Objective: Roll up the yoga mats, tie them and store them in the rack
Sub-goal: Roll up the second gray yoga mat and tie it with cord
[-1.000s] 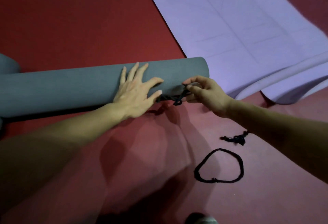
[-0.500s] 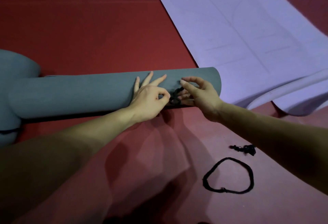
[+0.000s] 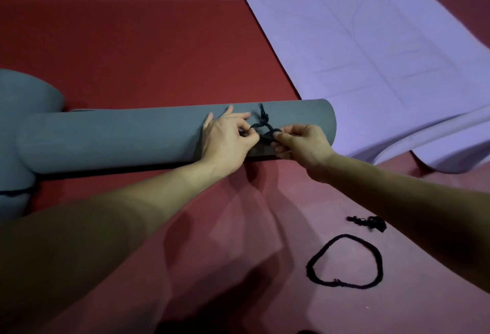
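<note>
a: what are the hands on?
b: both on the black cord (image 3: 262,125) that crosses the rolled grey mat (image 3: 119,137) near its right end. the left hand (image 3: 228,139) pinches one strand between thumb and curled forefinger, its other fingers stretched flat against the roll. the right hand (image 3: 303,145) has its fingers curled tight round the knotted part, just beside the left.
a: and the mat itself?
b: on its side on the red floor (image 3: 132,29), running left to right. its left end meets a second grey roll (image 3: 23,100) at the left edge of the view, with a dark tie round it low down.
a: room to move?
b: red floor shows beyond the roll and on the near side under the forearms. to the right a purple mat (image 3: 371,42) lies spread out, its near edge rumpled, just behind the roll's right end. whether they touch i cannot tell.
a: anything else down there?
b: a loop of cord (image 3: 379,262) and a small bunched cord (image 3: 371,223) by the right forearm, well apart from the roll. the light is dim, with soft shadows on the floor
</note>
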